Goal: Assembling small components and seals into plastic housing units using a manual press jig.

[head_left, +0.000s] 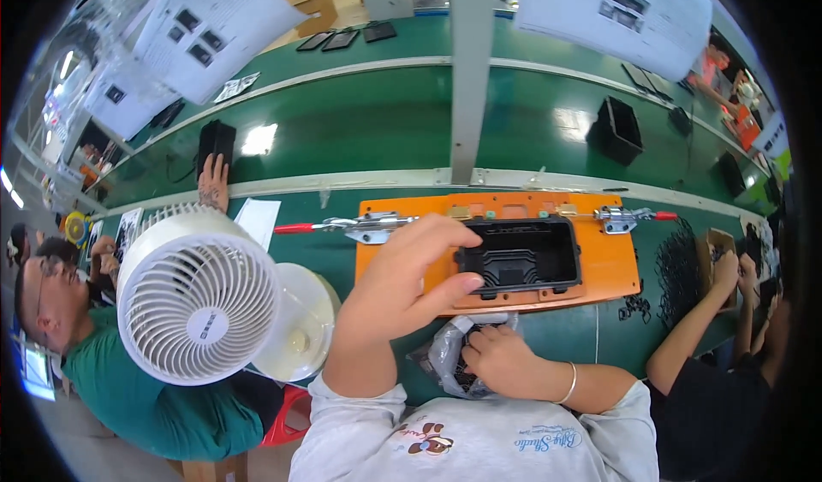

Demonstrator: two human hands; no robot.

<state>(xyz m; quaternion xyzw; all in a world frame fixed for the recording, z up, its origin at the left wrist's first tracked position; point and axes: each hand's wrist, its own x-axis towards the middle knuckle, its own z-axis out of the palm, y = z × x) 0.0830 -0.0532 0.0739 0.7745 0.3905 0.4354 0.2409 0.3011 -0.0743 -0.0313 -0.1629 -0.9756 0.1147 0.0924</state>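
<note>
A black rectangular plastic housing (576, 255), open at the top, sits in an orange fixture plate (612, 264). My left hand (411, 276) is at the housing's left end, its thumb and index finger spread apart, their tips over the rim. Close to my body, a clear plastic bag (443, 355) holding small black parts lies at the table's near edge. My right hand (505, 360) reaches into that bag with curled fingers. What its fingertips grip, if anything, is hidden.
Red-handled toggle clamps (295, 228) flank the fixture. A white fan (201, 302) stands at left, beside a co-worker in green. Black cords (678, 268) lie at right near another person's hands. Beyond a rail, black boxes (618, 131) rest on the green surface.
</note>
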